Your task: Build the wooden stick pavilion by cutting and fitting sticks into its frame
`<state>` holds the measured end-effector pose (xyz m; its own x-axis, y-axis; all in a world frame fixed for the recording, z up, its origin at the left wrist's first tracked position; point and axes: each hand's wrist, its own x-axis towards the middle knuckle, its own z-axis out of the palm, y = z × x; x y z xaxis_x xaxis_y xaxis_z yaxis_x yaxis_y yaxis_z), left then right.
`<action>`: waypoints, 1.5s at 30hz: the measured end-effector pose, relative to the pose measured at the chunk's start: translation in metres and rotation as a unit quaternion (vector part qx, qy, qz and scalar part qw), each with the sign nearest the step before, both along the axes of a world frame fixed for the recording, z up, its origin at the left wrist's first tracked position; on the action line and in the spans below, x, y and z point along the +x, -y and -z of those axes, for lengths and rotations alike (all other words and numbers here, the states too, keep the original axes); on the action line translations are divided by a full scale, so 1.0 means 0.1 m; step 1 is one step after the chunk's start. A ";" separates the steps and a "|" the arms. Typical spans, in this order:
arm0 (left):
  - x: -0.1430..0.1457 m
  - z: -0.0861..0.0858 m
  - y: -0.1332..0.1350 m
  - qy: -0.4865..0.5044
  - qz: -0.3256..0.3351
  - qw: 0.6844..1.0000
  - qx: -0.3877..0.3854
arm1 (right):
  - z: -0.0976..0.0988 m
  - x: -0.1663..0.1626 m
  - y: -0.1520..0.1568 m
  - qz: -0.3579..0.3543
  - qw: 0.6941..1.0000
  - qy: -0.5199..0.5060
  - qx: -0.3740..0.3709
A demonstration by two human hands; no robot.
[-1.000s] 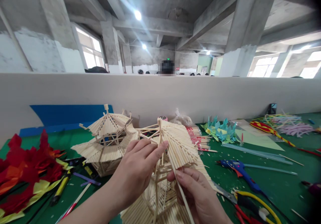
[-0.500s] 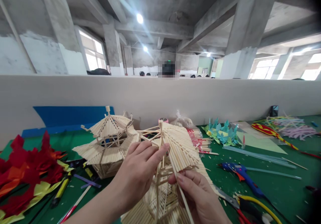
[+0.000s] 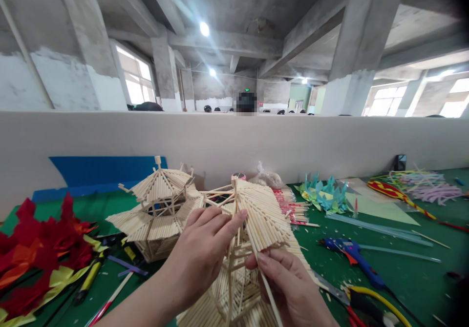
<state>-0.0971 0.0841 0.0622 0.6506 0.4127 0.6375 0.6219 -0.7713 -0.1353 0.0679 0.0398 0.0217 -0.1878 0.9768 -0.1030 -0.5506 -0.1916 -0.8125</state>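
A pavilion model (image 3: 262, 222) built of thin wooden sticks stands in front of me, its roof partly covered and its near side an open frame. My left hand (image 3: 208, 241) is closed around the upper roof frame, just below the peak, with the thumb side at the top end of a loose-ended wooden stick (image 3: 269, 293). Lower down, my right hand (image 3: 287, 283) pinches that stick between thumb and fingers, along the edge of the covered roof section. Some of the left fingertips are hidden behind the frame. A second stick pavilion (image 3: 157, 210) adjoins it at the left.
On the green table (image 3: 315, 254) at right lie a blue glue gun (image 3: 353, 256), yellow-handled pliers (image 3: 377, 297), clear glue sticks (image 3: 381, 227) and a blue paper flower (image 3: 326, 193). Red paper (image 3: 47, 244) and a yellow cutter (image 3: 90, 275) lie left. A white partition (image 3: 234, 141) stands behind.
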 end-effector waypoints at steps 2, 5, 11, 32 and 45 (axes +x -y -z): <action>0.00 -0.01 0.01 0.003 0.002 1.000 0.003 | 0.02 -0.01 0.00 0.002 1.000 -0.004 -0.002; 0.00 -0.01 0.00 0.003 0.003 1.000 0.002 | 0.04 -0.01 -0.01 0.006 1.000 -0.007 -0.006; 0.00 -0.01 -0.01 0.003 0.003 1.000 0.005 | 0.03 0.00 -0.01 -0.004 1.000 -0.015 -0.007; 0.01 -0.02 -0.01 -0.001 0.012 1.000 0.010 | -0.05 0.02 0.02 0.012 1.000 0.014 0.018; 0.02 -0.02 -0.02 0.000 0.006 1.000 0.015 | -0.04 -0.03 0.02 0.036 0.999 -0.013 -0.016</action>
<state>-0.0949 0.0857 0.0639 0.6555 0.3858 0.6492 0.6133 -0.7736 -0.1595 0.0649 0.0374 0.0258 -0.1205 0.9840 -0.1311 -0.5855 -0.1771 -0.7911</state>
